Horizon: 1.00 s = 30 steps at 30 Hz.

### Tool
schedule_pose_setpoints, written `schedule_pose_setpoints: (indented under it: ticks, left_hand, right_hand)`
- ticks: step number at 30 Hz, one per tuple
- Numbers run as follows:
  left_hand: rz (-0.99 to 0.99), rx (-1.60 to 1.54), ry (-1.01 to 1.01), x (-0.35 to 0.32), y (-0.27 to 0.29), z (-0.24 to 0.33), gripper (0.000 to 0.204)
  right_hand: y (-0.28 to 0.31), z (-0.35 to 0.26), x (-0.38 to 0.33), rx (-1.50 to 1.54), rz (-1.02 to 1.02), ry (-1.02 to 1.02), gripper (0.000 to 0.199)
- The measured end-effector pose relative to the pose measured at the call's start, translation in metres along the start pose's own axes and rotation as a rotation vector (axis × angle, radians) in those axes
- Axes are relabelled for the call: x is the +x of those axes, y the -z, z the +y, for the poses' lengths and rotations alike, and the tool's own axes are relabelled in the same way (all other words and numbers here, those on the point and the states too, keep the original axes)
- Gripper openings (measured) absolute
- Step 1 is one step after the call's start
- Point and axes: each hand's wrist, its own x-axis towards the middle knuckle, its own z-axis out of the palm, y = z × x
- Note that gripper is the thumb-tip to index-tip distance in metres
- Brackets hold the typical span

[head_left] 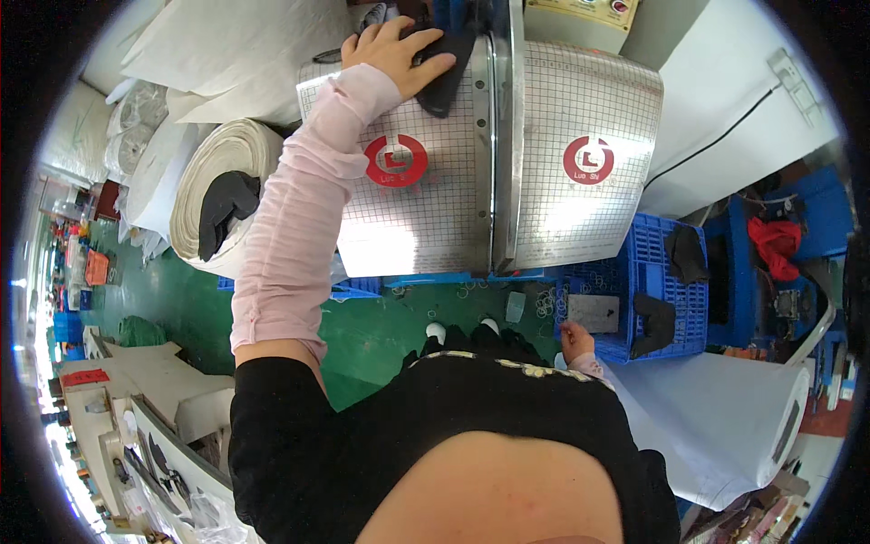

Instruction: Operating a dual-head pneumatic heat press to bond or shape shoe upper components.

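My left hand (390, 53) reaches to the far part of a gridded metal worktable (417, 218). Its fingers are spread and lie against a dark, flat, soft-looking piece (446, 89) at the table's far edge. Part of that piece is hidden under the fingers. Low at my right side, my right hand (576, 341) hangs beside a blue plastic crate (693, 313), fingers curled in, with nothing visible in them. Dark cut pieces (652, 324) drape over the crate's edge, and a grey block (594, 314) lies near my right hand.
An upright metal bar (507, 136) divides the worktable from a second gridded plate (589, 100). Rolls of white material (186, 190) stand at the left, one bearing a dark piece (228, 207). Another big white roll (725, 422) lies at the right. Thin rings litter the green floor (372, 331).
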Motion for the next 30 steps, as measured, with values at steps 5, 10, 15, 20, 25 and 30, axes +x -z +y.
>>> schedule_pose_setpoints:
  ticks: [5,10,15,20,25,30]
  left_hand:
    - [-0.1,-0.081,-0.005,0.003,-0.001,0.01,0.045]
    - [-0.018,-0.229,0.033,0.008,-0.015,0.005,0.044]
    - [0.031,-0.271,-0.107,0.01,-0.008,-0.016,0.039]
    - [0.038,-0.348,-0.301,0.009,-0.002,-0.006,0.04]
    - [0.097,-0.5,-0.21,0.014,-0.017,0.009,0.035]
    - [0.176,-0.695,-0.194,0.005,-0.021,0.009,0.031]
  right_hand:
    - [0.001,-0.007,-0.001,0.011,-0.063,-0.081,0.013]
    - [0.004,-0.015,0.005,-0.026,-0.079,-0.111,0.016]
    - [0.025,-0.042,0.044,0.182,0.276,0.028,0.02]
    - [0.065,-0.096,0.092,0.232,0.505,0.211,0.023]
    - [0.113,-0.173,0.152,0.09,0.645,0.57,0.03]
    - [0.139,-0.262,0.228,-0.146,0.709,0.88,0.035]
